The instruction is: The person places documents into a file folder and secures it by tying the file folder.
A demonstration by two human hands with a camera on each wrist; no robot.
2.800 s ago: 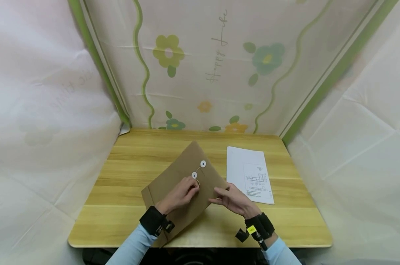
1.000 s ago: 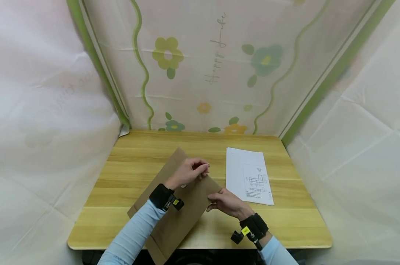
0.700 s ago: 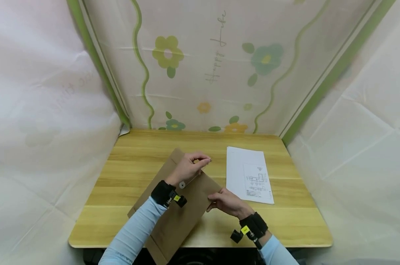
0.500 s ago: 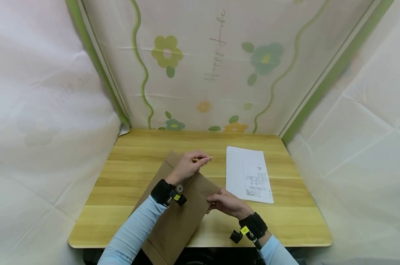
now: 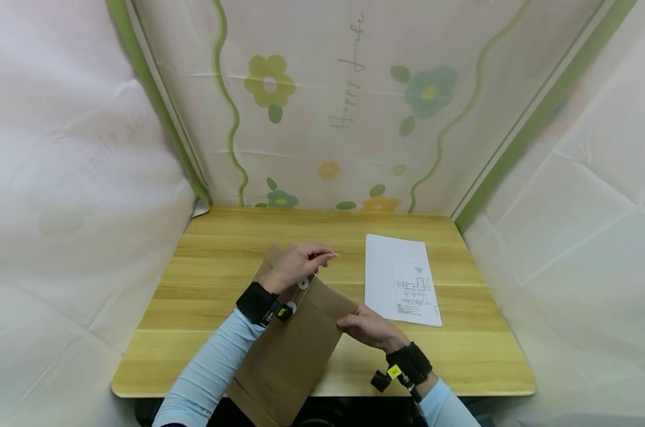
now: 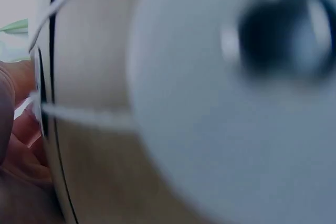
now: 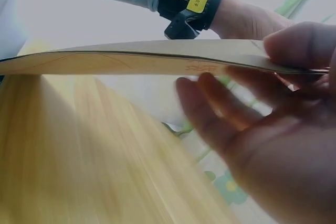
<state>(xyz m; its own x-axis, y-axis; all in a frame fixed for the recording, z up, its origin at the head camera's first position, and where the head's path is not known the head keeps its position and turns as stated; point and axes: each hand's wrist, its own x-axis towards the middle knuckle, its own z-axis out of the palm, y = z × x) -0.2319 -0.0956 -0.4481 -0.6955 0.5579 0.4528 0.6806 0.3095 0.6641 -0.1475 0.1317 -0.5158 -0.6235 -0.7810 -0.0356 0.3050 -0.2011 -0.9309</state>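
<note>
A brown kraft string-and-button envelope (image 5: 290, 350) is held tilted over the table's front edge. At its upper part are two white paper buttons, the upper button (image 5: 303, 284) and the lower one partly behind the left wrist camera. My left hand (image 5: 294, 265) pinches the thin pale string (image 5: 337, 255), whose end sticks out past the fingertips. In the left wrist view a white button (image 6: 178, 98) looms large, with a string running from it toward the fingers. My right hand (image 5: 373, 327) grips the envelope's right corner; the right wrist view shows the thumb above its edge and fingers below.
A stack of white printed sheets (image 5: 402, 281) lies on the wooden table (image 5: 477, 356), to the right of the envelope. White fabric walls (image 5: 322, 118) with printed flowers enclose the table at the back and both sides.
My left hand has moved from the envelope's middle up past its flap, drawing the string along. The envelope has turned and shifted toward me. My right hand has tightened from loose fingers to a grip.
</note>
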